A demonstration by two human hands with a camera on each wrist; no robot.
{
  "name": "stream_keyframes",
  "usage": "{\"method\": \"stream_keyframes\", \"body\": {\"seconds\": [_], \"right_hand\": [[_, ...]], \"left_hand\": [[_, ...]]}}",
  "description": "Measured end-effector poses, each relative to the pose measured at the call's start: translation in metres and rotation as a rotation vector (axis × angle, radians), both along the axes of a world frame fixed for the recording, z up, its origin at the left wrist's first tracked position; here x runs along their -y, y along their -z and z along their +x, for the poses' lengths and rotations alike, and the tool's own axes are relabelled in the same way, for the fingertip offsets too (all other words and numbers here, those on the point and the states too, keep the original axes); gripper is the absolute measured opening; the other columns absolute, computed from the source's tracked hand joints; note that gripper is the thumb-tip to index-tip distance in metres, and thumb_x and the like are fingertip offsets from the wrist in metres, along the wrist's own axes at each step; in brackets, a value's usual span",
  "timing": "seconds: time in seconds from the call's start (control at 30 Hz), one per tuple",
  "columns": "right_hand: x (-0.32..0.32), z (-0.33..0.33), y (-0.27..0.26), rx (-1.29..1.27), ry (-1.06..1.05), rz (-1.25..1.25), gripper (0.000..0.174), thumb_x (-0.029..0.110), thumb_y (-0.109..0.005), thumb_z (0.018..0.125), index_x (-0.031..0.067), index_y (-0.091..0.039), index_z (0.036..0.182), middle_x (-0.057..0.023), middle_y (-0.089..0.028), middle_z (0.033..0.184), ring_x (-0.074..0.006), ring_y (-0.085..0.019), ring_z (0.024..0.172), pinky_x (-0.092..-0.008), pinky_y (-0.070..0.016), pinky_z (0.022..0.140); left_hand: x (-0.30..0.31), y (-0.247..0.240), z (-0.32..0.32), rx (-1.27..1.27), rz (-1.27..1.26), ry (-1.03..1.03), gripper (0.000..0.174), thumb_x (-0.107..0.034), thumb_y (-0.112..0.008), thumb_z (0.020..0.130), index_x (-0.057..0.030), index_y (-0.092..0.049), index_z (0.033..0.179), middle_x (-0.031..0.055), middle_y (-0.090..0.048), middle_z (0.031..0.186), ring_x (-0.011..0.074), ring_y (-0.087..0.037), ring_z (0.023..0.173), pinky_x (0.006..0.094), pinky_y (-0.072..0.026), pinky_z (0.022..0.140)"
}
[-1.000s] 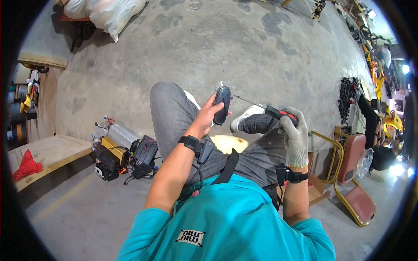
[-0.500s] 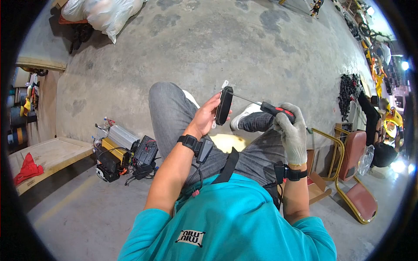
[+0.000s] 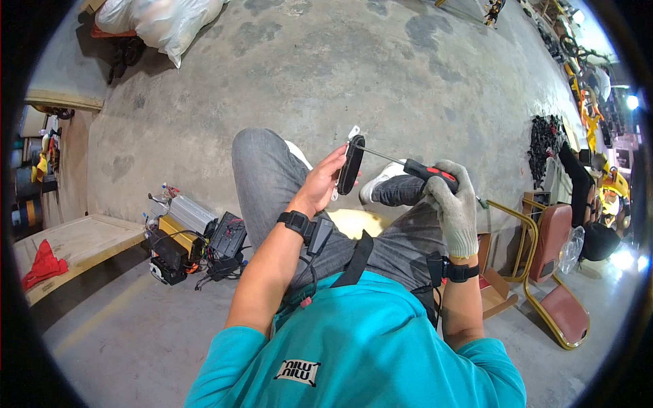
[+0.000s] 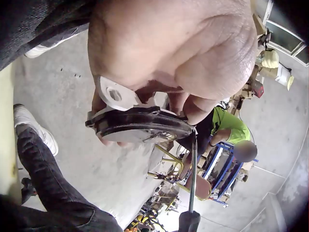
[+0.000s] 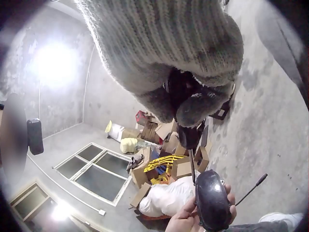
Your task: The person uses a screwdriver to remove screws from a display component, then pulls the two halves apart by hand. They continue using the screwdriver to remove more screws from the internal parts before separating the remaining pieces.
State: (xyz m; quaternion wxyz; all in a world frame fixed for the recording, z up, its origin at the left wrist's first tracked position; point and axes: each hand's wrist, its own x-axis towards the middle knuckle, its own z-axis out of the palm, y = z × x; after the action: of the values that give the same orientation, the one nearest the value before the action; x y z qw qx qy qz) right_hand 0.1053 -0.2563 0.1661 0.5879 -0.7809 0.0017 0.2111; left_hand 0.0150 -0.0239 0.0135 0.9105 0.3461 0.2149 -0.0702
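Note:
My bare left hand (image 3: 318,182) holds a glossy black oval part (image 3: 350,165) with its fingers and thumb around the back. A pale metal bracket (image 4: 116,96) with a hole stands out from the part's rear. In a grey knitted glove, my right hand (image 3: 454,204) grips a screwdriver (image 3: 430,174) by its black and red handle. The screwdriver's steel shaft (image 4: 194,174) points leftward in the head view, its tip right at the part's edge near the upper end. In the right wrist view the gloved fingers wrap around the handle, hiding much of it.
A metal-cased box (image 3: 192,212) and black units with cables lie on the floor at left, near a low wooden platform (image 3: 88,234) bearing a red cloth (image 3: 44,265). At right stand a chair (image 3: 549,248) and an open cardboard box (image 3: 496,296). White sacks (image 3: 170,27) lie far ahead.
The left hand has turned the black part more edge-on, its thumb leaving the front face. The screwdriver, apart from it a second ago, has moved up so its tip is at the part's edge.

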Motion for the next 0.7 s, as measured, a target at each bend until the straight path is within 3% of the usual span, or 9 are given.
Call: {"method": "stream_keyframes", "body": {"seconds": [0.37,0.7], "right_hand": [[-0.0014,-0.001,-0.0013,0.009,-0.012,-0.007,0.033,0.011,-0.068,0.09,-0.0037,-0.058,0.118,-0.0062,-0.062,0.094,-0.0101,-0.059,0.077,-0.0241,-0.0503,0.07],[-0.003,-0.0007,-0.0036,-0.011,-0.022,-0.021,0.035,0.011,-0.066,0.09,-0.0049,-0.056,0.12,-0.0076,-0.063,0.095,-0.0103,-0.06,0.077,-0.0248,-0.0512,0.07]], "left_hand": [[0.0013,0.0033,-0.0014,0.0,0.004,0.007,0.055,-0.019,-0.044,0.105,-0.0029,-0.025,0.154,0.0124,-0.062,0.124,0.0236,-0.065,0.108,0.0379,-0.056,0.091],[0.0016,0.003,-0.0009,-0.029,0.02,-0.002,0.051,-0.018,-0.048,0.105,-0.0052,-0.034,0.152,0.0087,-0.062,0.124,0.0195,-0.064,0.106,0.0342,-0.0558,0.089]]}}
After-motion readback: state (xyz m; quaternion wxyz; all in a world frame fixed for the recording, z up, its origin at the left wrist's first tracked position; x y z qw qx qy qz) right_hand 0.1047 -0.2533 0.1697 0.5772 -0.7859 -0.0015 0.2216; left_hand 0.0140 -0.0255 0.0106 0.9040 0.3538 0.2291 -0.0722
